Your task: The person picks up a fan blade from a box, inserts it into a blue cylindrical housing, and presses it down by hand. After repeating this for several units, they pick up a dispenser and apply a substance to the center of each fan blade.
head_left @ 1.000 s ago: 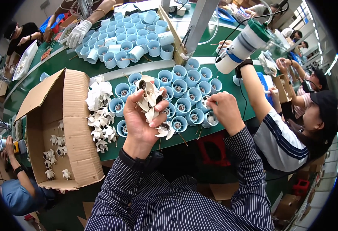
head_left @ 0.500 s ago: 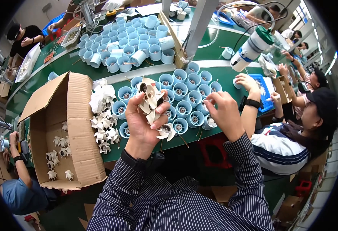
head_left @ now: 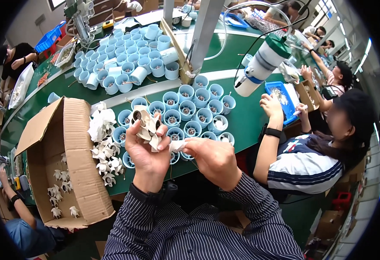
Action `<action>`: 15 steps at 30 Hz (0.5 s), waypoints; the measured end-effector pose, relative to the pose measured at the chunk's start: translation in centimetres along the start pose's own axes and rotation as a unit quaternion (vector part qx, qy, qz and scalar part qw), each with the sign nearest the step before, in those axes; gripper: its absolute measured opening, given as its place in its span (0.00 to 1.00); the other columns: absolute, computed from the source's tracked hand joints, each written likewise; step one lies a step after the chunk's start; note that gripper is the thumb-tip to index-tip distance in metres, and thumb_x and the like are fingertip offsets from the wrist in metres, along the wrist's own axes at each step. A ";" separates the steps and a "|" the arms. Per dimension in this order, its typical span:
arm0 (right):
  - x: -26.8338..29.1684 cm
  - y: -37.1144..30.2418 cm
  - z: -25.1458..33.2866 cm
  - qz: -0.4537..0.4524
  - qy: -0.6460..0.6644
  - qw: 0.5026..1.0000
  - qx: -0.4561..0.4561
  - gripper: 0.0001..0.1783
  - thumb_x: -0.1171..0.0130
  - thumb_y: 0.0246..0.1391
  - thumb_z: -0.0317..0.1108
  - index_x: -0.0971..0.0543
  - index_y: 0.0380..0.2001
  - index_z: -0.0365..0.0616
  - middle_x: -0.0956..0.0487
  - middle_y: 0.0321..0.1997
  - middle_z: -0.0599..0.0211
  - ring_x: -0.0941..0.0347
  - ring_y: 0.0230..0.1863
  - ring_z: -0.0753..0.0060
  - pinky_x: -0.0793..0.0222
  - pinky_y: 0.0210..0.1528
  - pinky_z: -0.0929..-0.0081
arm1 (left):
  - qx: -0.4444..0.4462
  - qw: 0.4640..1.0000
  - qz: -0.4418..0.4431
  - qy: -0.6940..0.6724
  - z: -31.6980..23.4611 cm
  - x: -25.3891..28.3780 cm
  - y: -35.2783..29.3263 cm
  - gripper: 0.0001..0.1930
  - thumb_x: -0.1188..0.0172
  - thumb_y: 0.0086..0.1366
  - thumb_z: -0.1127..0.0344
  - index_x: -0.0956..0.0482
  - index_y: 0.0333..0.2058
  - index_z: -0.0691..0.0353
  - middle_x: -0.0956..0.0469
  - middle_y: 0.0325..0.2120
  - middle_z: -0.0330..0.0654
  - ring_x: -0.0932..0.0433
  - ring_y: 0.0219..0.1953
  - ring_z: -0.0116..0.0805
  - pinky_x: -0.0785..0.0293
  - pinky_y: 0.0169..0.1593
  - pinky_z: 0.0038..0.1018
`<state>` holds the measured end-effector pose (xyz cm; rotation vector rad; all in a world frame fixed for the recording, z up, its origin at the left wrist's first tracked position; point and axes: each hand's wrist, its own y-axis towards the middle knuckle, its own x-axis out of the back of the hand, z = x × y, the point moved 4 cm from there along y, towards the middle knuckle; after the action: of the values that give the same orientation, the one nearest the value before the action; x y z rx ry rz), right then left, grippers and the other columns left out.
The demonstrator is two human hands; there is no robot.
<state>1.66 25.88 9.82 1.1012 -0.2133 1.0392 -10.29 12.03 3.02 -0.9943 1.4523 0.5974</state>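
My left hand [head_left: 147, 162] is closed around several white fan impellers [head_left: 146, 125], palm up, above the front of the cup group. Beside it, my right hand [head_left: 216, 159] pinches a single white impeller [head_left: 178, 146] between thumb and fingertips, close to the left fingers. Under and beyond both hands stand light-blue round cups [head_left: 187, 109] with small motor-like parts inside. White pieces sit in a couple of cups at the right of the group, one being this cup [head_left: 219, 124]. Loose impellers [head_left: 107, 161] lie heaped on the green table left of my left hand.
An open cardboard box [head_left: 84, 160] at the left holds more impellers. Another crowd of blue cups [head_left: 125, 54] stands farther back, behind a metal rail. A white cylindrical device [head_left: 259, 65] hangs at the right. A co-worker's hand [head_left: 271, 106] is by a blue tray [head_left: 285, 104].
My right hand has come left from above the right-hand cups to my left hand and now pinches an impeller there. The view has shifted a little to the right.
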 end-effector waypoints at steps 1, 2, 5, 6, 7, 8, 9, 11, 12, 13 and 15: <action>0.3 -0.3 -1.4 -0.008 0.027 0.998 -0.048 0.07 0.30 0.65 0.26 0.16 0.44 0.38 0.10 0.38 0.58 0.13 0.30 0.68 0.19 0.32 0.69 | 0.002 1.000 0.002 -0.001 -0.2 0.2 0.0 0.19 0.39 0.74 0.55 0.21 0.59 0.55 0.19 0.51 0.50 0.26 0.34 0.32 0.32 0.21 0.20; 0.7 -0.7 -2.9 -0.016 0.055 0.994 -0.096 0.05 0.32 0.67 0.26 0.17 0.44 0.38 0.10 0.37 0.57 0.13 0.28 0.68 0.20 0.30 0.70 | 0.008 1.000 -0.006 0.028 -0.5 0.5 0.0 0.19 0.39 0.74 0.55 0.21 0.59 0.54 0.19 0.50 0.49 0.25 0.34 0.32 0.32 0.21 0.21; 3.2 -1.1 -9.4 -0.041 0.069 0.955 -0.284 0.07 0.37 0.73 0.31 0.17 0.44 0.37 0.11 0.32 0.61 0.16 0.25 0.73 0.25 0.26 0.74 | 0.012 0.996 -0.020 0.090 -1.5 0.3 -0.6 0.19 0.39 0.74 0.55 0.22 0.59 0.54 0.18 0.50 0.47 0.24 0.34 0.33 0.33 0.22 0.21; 4.4 -1.5 -11.7 -0.053 0.044 0.944 -0.323 0.08 0.38 0.74 0.33 0.17 0.44 0.37 0.12 0.32 0.63 0.17 0.25 0.75 0.26 0.26 0.75 | 0.031 0.992 -0.014 0.118 -1.4 0.1 -0.6 0.19 0.40 0.74 0.56 0.22 0.58 0.57 0.18 0.48 0.46 0.23 0.35 0.33 0.32 0.22 0.22; 5.6 -1.6 -13.5 -0.061 0.013 0.938 -0.340 0.09 0.37 0.74 0.33 0.17 0.43 0.37 0.13 0.31 0.64 0.18 0.26 0.76 0.26 0.28 0.75 | 0.048 0.988 -0.009 0.145 -1.3 -0.1 -0.9 0.19 0.41 0.74 0.57 0.22 0.57 0.60 0.17 0.47 0.46 0.21 0.35 0.34 0.31 0.23 0.23; 6.5 -1.5 -15.3 -0.069 -0.018 0.932 -0.356 0.10 0.37 0.74 0.34 0.17 0.42 0.37 0.14 0.30 0.66 0.19 0.27 0.77 0.27 0.30 0.75 | 0.065 0.983 -0.005 0.173 -1.1 -0.3 -1.2 0.19 0.41 0.73 0.57 0.22 0.56 0.63 0.16 0.45 0.45 0.20 0.35 0.34 0.30 0.23 0.24; 6.5 -1.3 -17.1 -0.070 -0.017 0.932 -0.356 0.10 0.37 0.74 0.34 0.17 0.42 0.37 0.14 0.30 0.66 0.19 0.27 0.77 0.27 0.30 0.75 | 0.066 0.983 -0.004 0.174 -1.0 -0.3 -1.4 0.19 0.41 0.73 0.57 0.22 0.56 0.63 0.16 0.45 0.45 0.20 0.35 0.34 0.30 0.23 0.24; 7.3 -1.4 -20.2 -0.096 -0.037 0.931 -0.350 0.11 0.36 0.73 0.36 0.16 0.41 0.37 0.16 0.29 0.67 0.21 0.30 0.78 0.26 0.34 0.73 | 0.104 0.978 -0.003 0.179 0.2 -0.1 -1.3 0.19 0.42 0.73 0.59 0.22 0.57 0.63 0.16 0.45 0.45 0.19 0.35 0.34 0.30 0.23 0.24; 6.8 -1.3 -20.9 -0.098 -0.037 0.931 -0.349 0.11 0.36 0.73 0.36 0.16 0.41 0.37 0.16 0.29 0.67 0.21 0.30 0.78 0.26 0.34 0.73 | 0.117 0.976 -0.005 0.184 0.4 0.0 -1.3 0.20 0.42 0.74 0.59 0.22 0.58 0.63 0.15 0.45 0.45 0.18 0.35 0.34 0.30 0.23 0.24; 6.2 -1.1 -21.6 -0.077 -0.037 0.933 -0.349 0.11 0.35 0.71 0.36 0.16 0.41 0.37 0.15 0.29 0.65 0.20 0.30 0.75 0.26 0.35 0.71 | 0.117 0.976 -0.003 0.184 0.6 0.0 -1.4 0.20 0.42 0.74 0.59 0.22 0.58 0.63 0.15 0.45 0.45 0.18 0.35 0.34 0.30 0.23 0.24; 4.7 -0.7 -22.1 -0.030 -0.035 0.937 -0.347 0.11 0.34 0.69 0.35 0.15 0.41 0.37 0.14 0.29 0.60 0.19 0.30 0.69 0.24 0.36 0.67 | 0.131 0.967 -0.014 0.217 0.8 0.4 -1.8 0.20 0.42 0.74 0.60 0.23 0.59 0.63 0.15 0.46 0.45 0.18 0.35 0.34 0.30 0.23 0.24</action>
<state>-2.60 46.51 1.51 0.4952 -0.5544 0.7732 -8.33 11.71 2.83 -0.9684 1.8437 0.1597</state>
